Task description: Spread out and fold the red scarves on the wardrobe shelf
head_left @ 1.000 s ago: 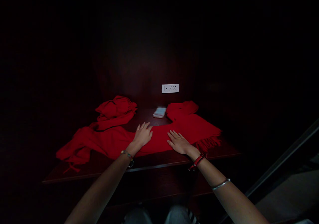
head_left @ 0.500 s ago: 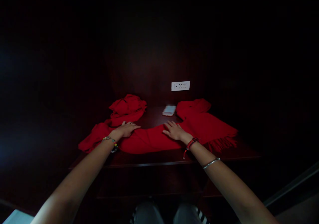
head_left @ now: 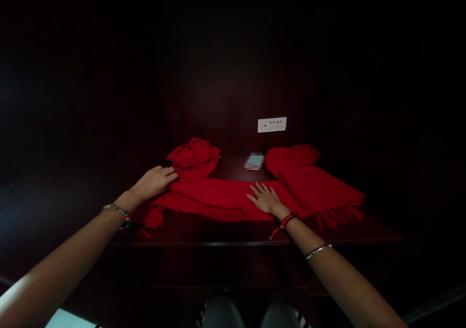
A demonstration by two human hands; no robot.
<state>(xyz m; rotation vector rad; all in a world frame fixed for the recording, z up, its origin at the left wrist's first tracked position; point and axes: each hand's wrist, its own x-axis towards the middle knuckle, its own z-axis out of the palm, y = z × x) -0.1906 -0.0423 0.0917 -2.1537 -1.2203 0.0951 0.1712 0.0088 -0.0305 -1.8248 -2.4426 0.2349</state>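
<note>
A long red scarf (head_left: 218, 199) lies across a dark wooden desk (head_left: 255, 231). Its fringed right end (head_left: 340, 214) reaches toward the desk's right side. My left hand (head_left: 155, 181) rests on the scarf's left part with its fingers curled over the cloth. My right hand (head_left: 265, 199) lies flat on the scarf's middle, fingers spread. A second bunched red scarf (head_left: 194, 154) sits at the back left. More folded red cloth (head_left: 291, 155) lies at the back right.
A small pale object (head_left: 254, 162), blurred, lies at the back of the desk between the red heaps. A white socket plate (head_left: 272, 124) is on the dark back wall. My knees (head_left: 251, 313) show below the desk's front edge. Surroundings are very dark.
My left hand has slid leftward along the scarf, away from my right hand, and the scarf's left part now lies more gathered on the desk. My right hand stays pressed near the middle.
</note>
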